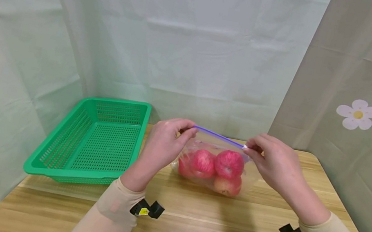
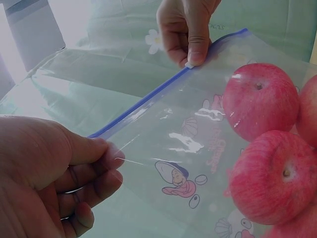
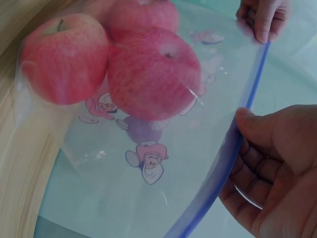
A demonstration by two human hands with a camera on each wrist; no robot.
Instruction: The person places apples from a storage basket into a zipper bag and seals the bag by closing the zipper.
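Observation:
A clear zip bag with a blue zip strip and printed cartoon figures holds several red apples. My left hand pinches the bag's top corner at the left end of the strip, between thumb and forefinger. On the other side, my right hand pinches a small white slider on the strip with thumb and forefinger. The strip is stretched taut between the hands, and beyond the right hand more of it runs on to the far corner. The apples lie in the bag's lower part, by the wooden table.
A green plastic basket with perforated sides stands on the table to the left of the bag. Pale cloth hangs behind and at the left, and a flower-printed cloth at the right. A black wrist camera mount is strapped to each sleeve.

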